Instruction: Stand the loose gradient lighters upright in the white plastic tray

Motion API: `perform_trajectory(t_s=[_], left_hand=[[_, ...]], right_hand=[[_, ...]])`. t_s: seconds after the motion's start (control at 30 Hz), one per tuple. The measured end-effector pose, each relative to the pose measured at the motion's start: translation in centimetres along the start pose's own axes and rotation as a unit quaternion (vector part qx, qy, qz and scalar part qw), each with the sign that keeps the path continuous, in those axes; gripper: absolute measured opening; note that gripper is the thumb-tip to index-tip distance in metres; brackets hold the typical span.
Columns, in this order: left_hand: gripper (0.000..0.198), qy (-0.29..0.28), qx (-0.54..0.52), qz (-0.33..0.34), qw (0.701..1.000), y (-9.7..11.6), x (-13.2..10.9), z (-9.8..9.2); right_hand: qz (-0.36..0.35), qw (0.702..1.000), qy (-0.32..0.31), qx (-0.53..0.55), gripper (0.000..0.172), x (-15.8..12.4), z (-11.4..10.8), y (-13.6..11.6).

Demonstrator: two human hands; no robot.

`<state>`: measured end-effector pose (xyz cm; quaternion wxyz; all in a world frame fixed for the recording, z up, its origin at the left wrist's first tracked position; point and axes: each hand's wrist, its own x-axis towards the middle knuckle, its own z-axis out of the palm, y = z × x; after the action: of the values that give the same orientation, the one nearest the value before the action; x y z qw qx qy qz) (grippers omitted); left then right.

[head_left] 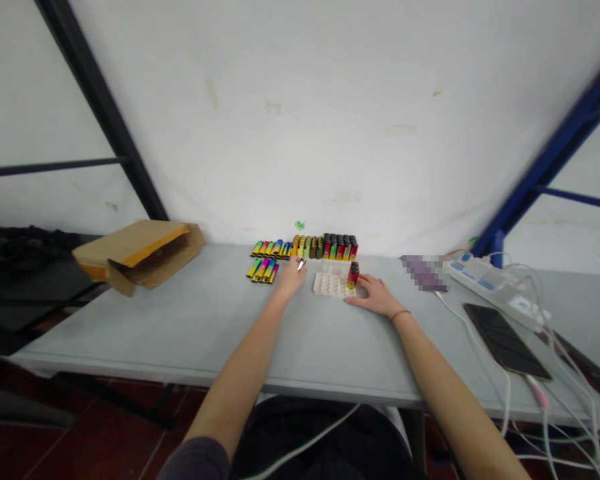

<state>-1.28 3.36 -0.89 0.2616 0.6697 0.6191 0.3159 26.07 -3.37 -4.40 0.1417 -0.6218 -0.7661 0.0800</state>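
My left hand [291,277] is closed on a lighter [301,265], whose shiny metal end sticks out past the fingers; its body is hidden. It is just left of a white tray [325,288] with rows of round holes. My right hand [377,295] lies open at the tray's right side, thumb touching the front corner and fingers spread beside a few upright red lighters [353,275] with black tops, which stand in the right end of the tray. Behind the tray are standing rows of black-topped lighters [340,247] and yellow-green lighters [307,247].
Colourful lighters lie in two groups, a back one [270,249] and a front one [263,271], left of my left hand. An opened cardboard box [140,250] is at far left. A phone [505,340], a power strip [495,287] and white cables occupy the right side.
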Motion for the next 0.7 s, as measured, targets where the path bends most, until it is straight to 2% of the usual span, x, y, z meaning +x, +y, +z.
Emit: perform_trajectory(t_s=[0.1,0.2,0.3,0.4,0.47,0.6,0.7], left_hand=[[0.029,-0.006,-0.229,0.008,0.973,0.9,-0.1,0.7],[0.028,0.001,-0.343,-0.016,0.939,2.0,-0.3,1.3],[0.016,-0.026,-0.415,-0.07,0.907,3.0,-0.7,1.4],[0.028,-0.091,-0.49,-0.106,0.861,3.5,-1.0,1.1],[0.032,-0.112,-0.525,-0.12,0.835,3.6,-1.1,1.0],[0.026,-0.145,-0.558,-0.129,0.807,3.5,-1.1,1.0],[0.028,-0.168,-0.564,-0.12,0.799,3.5,-1.1,1.0]], right_hand=[[0.002,1.0,-0.002,0.002,0.078,0.0,0.0,0.0],[-0.001,1.0,-0.005,0.001,0.077,0.0,0.0,0.0],[-0.004,1.0,-0.003,0.0,0.077,0.0,-0.1,0.1],[-0.006,1.0,-0.002,0.0,0.077,0.1,0.0,0.1],[-0.008,1.0,-0.001,0.001,0.077,0.1,0.0,0.2],[-0.006,1.0,0.003,0.003,0.077,0.1,0.1,0.2],[-0.004,1.0,0.003,0.003,0.077,0.1,0.2,0.2]])
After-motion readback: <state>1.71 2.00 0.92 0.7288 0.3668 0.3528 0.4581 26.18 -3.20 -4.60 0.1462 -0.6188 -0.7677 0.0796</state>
